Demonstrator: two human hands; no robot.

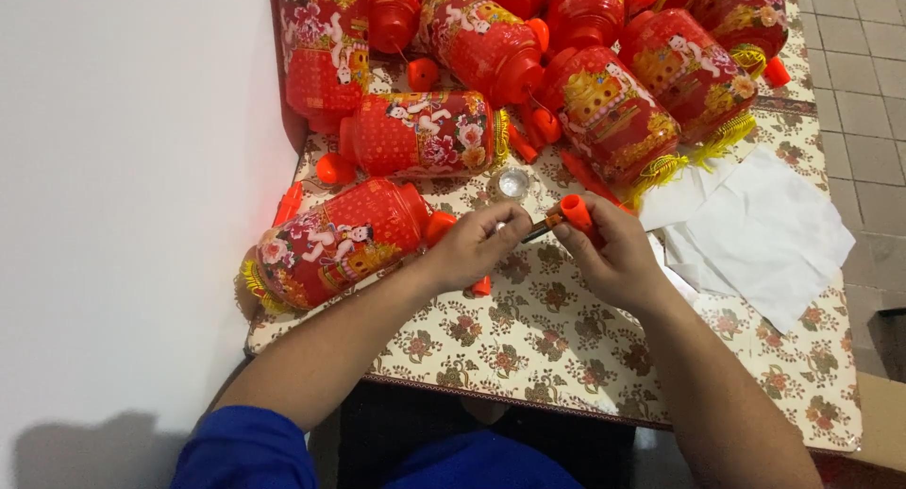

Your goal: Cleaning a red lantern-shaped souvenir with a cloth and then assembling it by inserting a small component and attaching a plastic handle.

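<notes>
Orange plastic tube (pixel 576 212) gripped by right hand (pixel 613 258); left hand (pixel 472 248) pinching thin tool (pixel 528 229) against it.

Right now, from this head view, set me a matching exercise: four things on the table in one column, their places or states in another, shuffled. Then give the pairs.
Things:
1. orange tube piece
2. white paper sheets
3. small clear round cup
4. red lantern lying alone

Places or states:
A. on the flowered tablecloth, right of the hands
B. pinched in the right hand
C. left of the left hand, near the wall
D. just beyond the hands, before the lantern pile

Pairs: 1-B, 2-A, 3-D, 4-C
</notes>
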